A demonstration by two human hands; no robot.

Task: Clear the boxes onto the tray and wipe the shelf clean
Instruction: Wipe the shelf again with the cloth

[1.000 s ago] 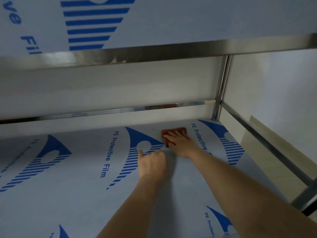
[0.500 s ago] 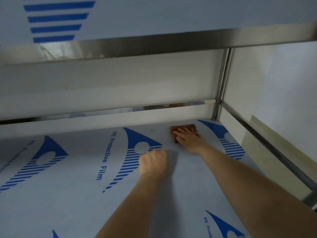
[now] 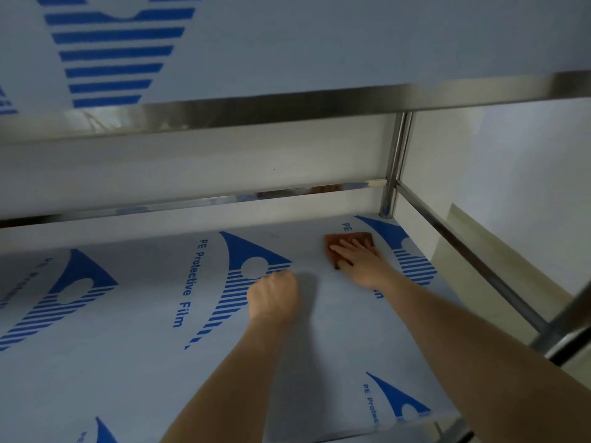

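Toward the back right corner of the shelf (image 3: 134,362), the right hand (image 3: 359,260) lies flat on a reddish-brown cloth (image 3: 339,243), fingers (image 3: 340,251) straight and spread, pressing it down rather than gripping it. Much of the cloth is hidden under that hand; only its far edge and left side show. The left hand (image 3: 273,297) rests on the shelf near the middle, well apart from the cloth, its fingers curled under into a fist so I cannot see the tips; it holds nothing that I can make out. Both forearms run off the bottom of the view.

Blue print on the white film covering the shelf reads "PE Protective Film", once in full left of the fist, and again cut short at the lower right and behind the right wrist. The upper shelf (image 3: 287,43) overhead carries the same blue stripes, its lettering cut off at the left.

A steel rail (image 3: 463,247) runs along the right edge, meeting an upright post (image 3: 396,148) at the back corner just beyond the cloth. A low back rail (image 3: 160,206) closes the rear. Bare film stretches wide to the left of both hands.
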